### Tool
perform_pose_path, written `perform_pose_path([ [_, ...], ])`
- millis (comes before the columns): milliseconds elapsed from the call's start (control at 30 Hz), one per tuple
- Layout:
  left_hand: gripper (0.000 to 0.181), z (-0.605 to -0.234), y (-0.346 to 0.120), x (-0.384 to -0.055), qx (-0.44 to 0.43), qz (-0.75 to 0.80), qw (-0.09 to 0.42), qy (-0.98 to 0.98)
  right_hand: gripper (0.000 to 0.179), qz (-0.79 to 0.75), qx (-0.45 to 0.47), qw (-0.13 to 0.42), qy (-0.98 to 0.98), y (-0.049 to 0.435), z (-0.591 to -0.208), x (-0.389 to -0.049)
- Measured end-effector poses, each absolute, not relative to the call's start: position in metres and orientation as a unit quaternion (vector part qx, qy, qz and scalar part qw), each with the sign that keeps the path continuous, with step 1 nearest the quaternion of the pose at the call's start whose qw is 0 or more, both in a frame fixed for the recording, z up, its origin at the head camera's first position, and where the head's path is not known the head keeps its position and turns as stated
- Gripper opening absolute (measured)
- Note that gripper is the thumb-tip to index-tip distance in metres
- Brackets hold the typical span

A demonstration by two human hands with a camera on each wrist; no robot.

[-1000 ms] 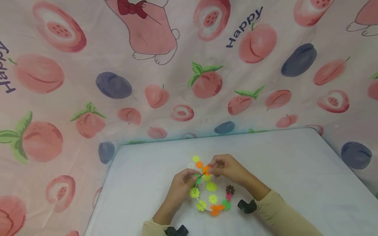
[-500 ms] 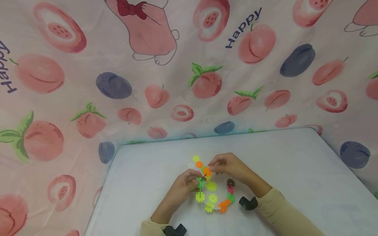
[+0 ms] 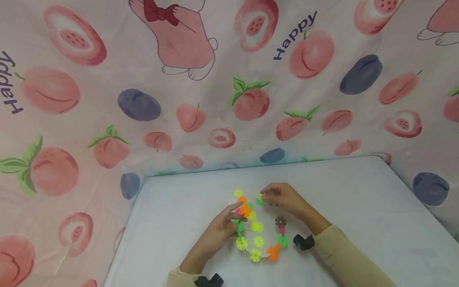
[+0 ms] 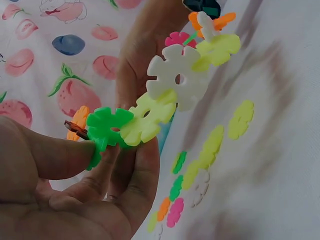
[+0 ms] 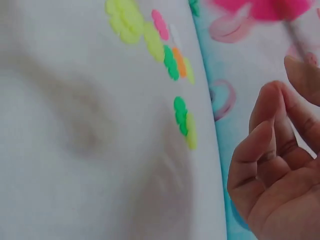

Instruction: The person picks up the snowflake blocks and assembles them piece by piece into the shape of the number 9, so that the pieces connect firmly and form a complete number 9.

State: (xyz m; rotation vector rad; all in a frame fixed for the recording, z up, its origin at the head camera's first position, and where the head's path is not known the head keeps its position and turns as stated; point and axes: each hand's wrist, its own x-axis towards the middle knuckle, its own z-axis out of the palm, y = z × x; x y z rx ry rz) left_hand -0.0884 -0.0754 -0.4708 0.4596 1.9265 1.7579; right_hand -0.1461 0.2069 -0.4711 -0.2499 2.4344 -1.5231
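My left hand [image 3: 220,224] pinches a green snowflake disc [image 4: 107,127] at one end of a chain of slotted plastic discs. An orange disc [image 4: 80,120] and a brown disc [image 4: 75,130] stand at that end beside the thumb. From there the chain curves through yellow, white, orange, green and pink to another brown disc [image 3: 280,221]. My right hand [image 3: 287,201] hovers at the right with loosely bent fingers and nothing visible between them. Below its fingertips, a green disc and a yellow disc [image 5: 191,131] lie on the table, apart from the hand.
Loose discs in yellow [image 3: 256,227], orange [image 3: 242,200], pink, green and white lie on the white table [image 3: 172,223], partly behind the left hand and the chain. A fruit-print cloth [image 3: 222,99] hangs behind the table. Black wrist cameras [image 3: 304,241] sit at both sleeves.
My right hand has let go of the orange disc, which stays at the left hand's end of the chain, and has moved right and away. The chain's lower loop has swung slightly right.
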Motion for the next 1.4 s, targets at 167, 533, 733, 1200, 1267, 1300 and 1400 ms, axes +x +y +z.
perform_pose_path([
  [167, 0.066, -0.471, -0.076, -0.089, 0.166, 0.649, 0.249, 0.699, 0.031, -0.506, -0.051, 0.131, 0.851, 0.21, -0.48, -0.154],
  [533, 0.063, -0.471, -0.078, -0.087, 0.173, 0.658, 0.26, 0.685, 0.038, -0.422, -0.049, 0.133, 0.896, 0.209, -0.498, -0.168],
  [733, 0.062, -0.47, -0.078, -0.087, 0.181, 0.663, 0.268, 0.676, 0.042, -0.368, -0.089, 0.133, 0.916, 0.21, -0.505, -0.174],
  [1200, 0.068, -0.469, -0.074, -0.088, 0.19, 0.659, 0.271, 0.676, 0.016, -0.361, -0.112, 0.122, 0.918, 0.211, -0.506, -0.172],
  [1267, 0.067, -0.469, -0.074, -0.088, 0.189, 0.658, 0.269, 0.678, 0.016, -0.366, -0.117, 0.119, 0.915, 0.212, -0.506, -0.172],
  [1300, 0.067, -0.469, -0.074, -0.088, 0.189, 0.657, 0.269, 0.678, 0.016, -0.37, -0.119, 0.117, 0.914, 0.214, -0.507, -0.172],
  [1400, 0.067, -0.47, -0.074, -0.088, 0.188, 0.654, 0.27, 0.681, 0.018, -0.382, -0.122, 0.116, 0.909, 0.216, -0.506, -0.171],
])
